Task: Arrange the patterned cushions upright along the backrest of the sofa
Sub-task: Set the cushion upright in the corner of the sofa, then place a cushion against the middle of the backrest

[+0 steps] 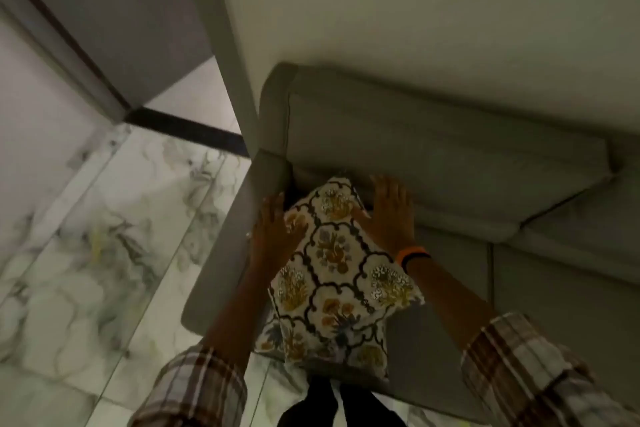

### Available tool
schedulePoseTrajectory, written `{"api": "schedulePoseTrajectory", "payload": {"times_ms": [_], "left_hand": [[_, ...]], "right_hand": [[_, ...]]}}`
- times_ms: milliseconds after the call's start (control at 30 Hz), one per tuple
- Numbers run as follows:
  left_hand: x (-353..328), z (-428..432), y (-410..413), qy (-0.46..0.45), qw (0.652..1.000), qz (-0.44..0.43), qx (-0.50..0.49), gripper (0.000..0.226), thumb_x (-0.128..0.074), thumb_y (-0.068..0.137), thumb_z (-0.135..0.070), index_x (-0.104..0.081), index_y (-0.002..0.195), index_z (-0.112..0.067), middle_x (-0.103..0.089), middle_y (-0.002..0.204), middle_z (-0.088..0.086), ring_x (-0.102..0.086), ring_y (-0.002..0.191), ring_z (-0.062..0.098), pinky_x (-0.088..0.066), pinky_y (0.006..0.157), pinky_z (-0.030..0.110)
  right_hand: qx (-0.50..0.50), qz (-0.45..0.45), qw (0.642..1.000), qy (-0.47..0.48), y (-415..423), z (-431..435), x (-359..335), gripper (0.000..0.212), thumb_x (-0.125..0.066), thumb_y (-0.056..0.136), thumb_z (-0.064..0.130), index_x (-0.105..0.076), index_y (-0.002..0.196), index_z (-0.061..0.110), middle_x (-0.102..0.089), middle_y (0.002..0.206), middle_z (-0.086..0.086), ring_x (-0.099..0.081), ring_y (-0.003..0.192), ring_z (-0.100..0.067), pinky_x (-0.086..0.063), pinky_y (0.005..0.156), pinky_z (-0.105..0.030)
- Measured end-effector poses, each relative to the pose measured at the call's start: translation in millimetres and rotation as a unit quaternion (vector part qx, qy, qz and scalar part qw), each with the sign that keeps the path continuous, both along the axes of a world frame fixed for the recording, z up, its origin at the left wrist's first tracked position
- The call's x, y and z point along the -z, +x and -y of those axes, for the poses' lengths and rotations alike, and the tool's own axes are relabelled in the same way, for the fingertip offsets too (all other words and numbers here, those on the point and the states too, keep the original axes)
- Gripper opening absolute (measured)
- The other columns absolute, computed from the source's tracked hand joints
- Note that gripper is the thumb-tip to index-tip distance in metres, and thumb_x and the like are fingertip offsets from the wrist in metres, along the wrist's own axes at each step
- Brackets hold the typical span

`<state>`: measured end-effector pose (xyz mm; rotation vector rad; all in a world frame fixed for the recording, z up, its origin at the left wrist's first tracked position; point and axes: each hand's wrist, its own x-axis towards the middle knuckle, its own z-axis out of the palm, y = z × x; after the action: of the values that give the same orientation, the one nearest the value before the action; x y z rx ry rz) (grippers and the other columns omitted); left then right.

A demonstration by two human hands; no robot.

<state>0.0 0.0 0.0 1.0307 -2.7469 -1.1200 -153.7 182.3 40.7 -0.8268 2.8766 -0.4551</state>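
Now | both hands' grip flat, fingers spread: left hand [275,229], right hand [389,215] flank cushion [332,274] | armrest [225,253] beside

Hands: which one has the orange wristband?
The right hand, laid flat at the patterned cushion's right edge by the backrest. The left hand, on the armrest side, shows a bare wrist.

Marble floor [104,236] — dark threshold strip [187,130], pale wall [415,3].

You're looking at a printed cloth cushion [332,267] on a smooth, matt grey upholstered sofa [450,156], beside a glossy marble-veined tile floor [104,236], with checked cloth sleeves [526,367].
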Motion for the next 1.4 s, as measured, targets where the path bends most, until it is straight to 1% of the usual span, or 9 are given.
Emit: {"api": "schedulePoseTrajectory", "payload": {"times_ms": [100, 233, 333, 600, 767, 900, 1033, 1233, 1400], "left_hand": [[59, -14, 18, 0.138, 0.979, 0.036, -0.148, 0.088, -0.055, 0.090, -0.061, -0.017, 0.157, -0.019, -0.017, 0.164, 0.013, -0.025, 0.148, 0.036, -0.028, 0.119, 0.057], [117, -32, 35, 0.405, 0.838, 0.015, -0.365, 0.106, -0.061, 0.081, -0.062, -0.002, 0.158, -0.022, -0.018, 0.163, 0.018, -0.026, 0.147, 0.040, -0.026, 0.120, 0.059], [133, -36, 38, 0.457, 0.784, -0.009, -0.420, 0.084, -0.056, 0.089, -0.062, -0.026, 0.155, -0.017, -0.044, 0.152, 0.018, -0.047, 0.135, 0.037, -0.037, 0.114, 0.058], [52, -90, -7, 0.344, 0.856, -0.141, -0.360, 0.102, -0.074, 0.067, -0.068, -0.034, 0.150, -0.026, -0.052, 0.146, 0.005, -0.055, 0.126, 0.026, -0.051, 0.098, 0.040], [24, -175, -67, 0.327, 0.903, -0.164, -0.225, 0.117, -0.080, 0.051, -0.072, -0.031, 0.149, -0.031, -0.048, 0.144, -0.007, -0.052, 0.125, 0.016, -0.049, 0.100, 0.034], [35, -273, -131, 0.338, 0.924, -0.117, -0.134, 0.119, -0.089, 0.040, -0.063, -0.039, 0.142, -0.031, -0.050, 0.135, -0.016, -0.052, 0.120, 0.008, -0.052, 0.089, 0.025], [71, -372, -196, 0.331, 0.938, -0.098, -0.039, 0.105, -0.096, 0.047, -0.040, -0.034, 0.132, -0.041, -0.043, 0.122, -0.037, -0.049, 0.118, 0.003, -0.046, 0.088, 0.012], [130, -460, -272, 0.292, 0.953, -0.073, 0.026, 0.130, -0.096, 0.058, -0.016, -0.006, 0.152, -0.026, -0.025, 0.142, -0.025, -0.025, 0.129, -0.009, -0.018, 0.113, 0.021], [176, -488, -305, 0.316, 0.948, -0.015, 0.016, 0.122, -0.093, 0.061, -0.009, -0.014, 0.154, -0.005, -0.027, 0.161, 0.015, -0.027, 0.149, 0.028, -0.030, 0.111, 0.023]], "right_hand": [[0.055, 0.165, 0.985, 0.008, 2, -7, 50, 0.094, -0.063, 0.089, 0.061, -0.023, 0.162, 0.017, -0.033, 0.162, -0.017, -0.034, 0.148, -0.039, -0.037, 0.117, -0.056], [0.105, 0.358, 0.927, -0.024, 3, -22, 101, 0.103, -0.057, 0.083, 0.076, -0.019, 0.163, 0.024, -0.027, 0.169, -0.006, -0.034, 0.152, -0.029, -0.029, 0.125, -0.045], [0.122, 0.438, 0.888, -0.072, 1, -47, 119, 0.100, -0.061, 0.082, 0.073, -0.023, 0.163, 0.026, -0.030, 0.169, -0.003, -0.036, 0.152, -0.028, -0.031, 0.124, -0.042], [0.145, 0.510, 0.797, -0.290, -31, -146, 68, 0.057, -0.082, 0.069, 0.067, -0.062, 0.122, 0.061, -0.076, 0.123, 0.018, -0.075, 0.114, -0.018, -0.066, 0.082, -0.031], [0.180, 0.459, 0.792, -0.359, -58, -261, 36, 0.083, -0.092, 0.056, 0.060, -0.059, 0.131, 0.050, -0.074, 0.126, 0.019, -0.073, 0.109, 0.002, -0.061, 0.077, -0.014], [0.194, 0.397, 0.817, -0.370, -98, -360, 24, 0.119, -0.096, 0.037, 0.061, -0.049, 0.141, 0.030, -0.064, 0.133, 0.011, -0.068, 0.115, 0.005, -0.060, 0.090, -0.017], [0.235, 0.336, 0.838, -0.360, -140, -462, 52, 0.106, -0.090, 0.068, -0.006, -0.031, 0.156, 0.010, -0.049, 0.155, -0.014, -0.052, 0.142, -0.023, -0.049, 0.115, -0.050], [0.270, 0.302, 0.847, -0.344, -195, -557, 135, 0.125, -0.091, 0.062, -0.014, -0.013, 0.158, 0.002, -0.034, 0.164, -0.015, -0.039, 0.151, -0.029, -0.039, 0.122, -0.054], [0.280, 0.339, 0.835, -0.330, -206, -580, 192, 0.119, -0.087, 0.069, -0.012, -0.006, 0.155, 0.003, -0.029, 0.160, -0.011, -0.037, 0.144, -0.020, -0.039, 0.121, -0.051]]}}
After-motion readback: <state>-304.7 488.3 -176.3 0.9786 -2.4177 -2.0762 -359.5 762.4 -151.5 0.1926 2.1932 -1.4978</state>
